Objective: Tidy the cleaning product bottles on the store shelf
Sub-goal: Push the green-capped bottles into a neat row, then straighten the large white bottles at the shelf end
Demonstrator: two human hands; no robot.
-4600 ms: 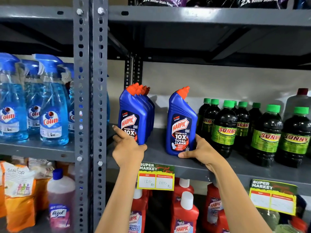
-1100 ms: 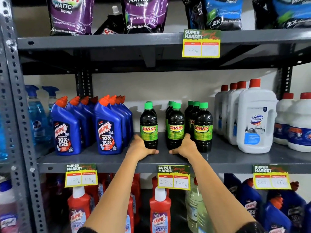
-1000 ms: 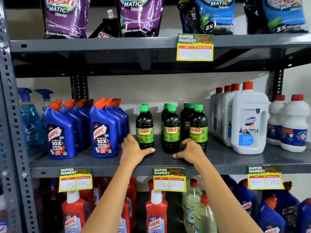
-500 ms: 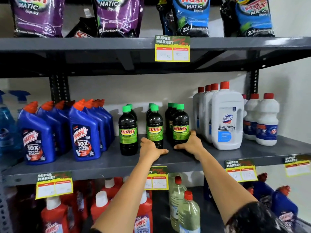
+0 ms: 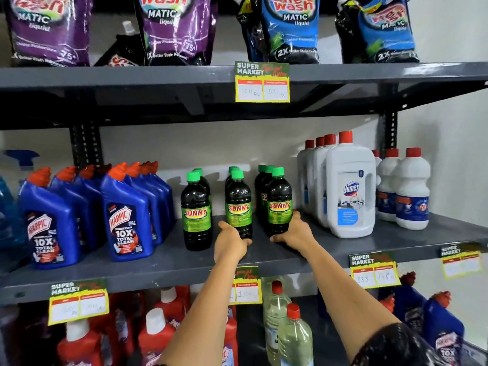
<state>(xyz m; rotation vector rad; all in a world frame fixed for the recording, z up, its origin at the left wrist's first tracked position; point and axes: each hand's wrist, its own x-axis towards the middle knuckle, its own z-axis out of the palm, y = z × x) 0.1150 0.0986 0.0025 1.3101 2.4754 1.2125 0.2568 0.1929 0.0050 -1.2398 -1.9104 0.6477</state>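
Note:
Dark Sunny bottles with green caps stand in three short rows on the grey middle shelf (image 5: 330, 247). My left hand (image 5: 229, 244) wraps the base of the middle front Sunny bottle (image 5: 239, 204). My right hand (image 5: 297, 232) grips the base of the right front Sunny bottle (image 5: 279, 202) from its right side. The left front Sunny bottle (image 5: 196, 212) stands alone, apart from both hands. More bottles stand behind each front one, mostly hidden.
Blue Harpic bottles (image 5: 126, 220) fill the shelf's left part, white Domex jugs (image 5: 350, 191) and smaller white bottles (image 5: 412, 188) its right. Detergent pouches (image 5: 290, 27) sit on the upper shelf. Red Harpic bottles (image 5: 155, 336) and clear bottles (image 5: 293, 336) stand below. Price tags (image 5: 262, 81) hang on shelf edges.
Both hands have shifted right along the Sunny rows: the left from the left bottle to the middle one, the right onto the right bottle. The view has also swung rightward.

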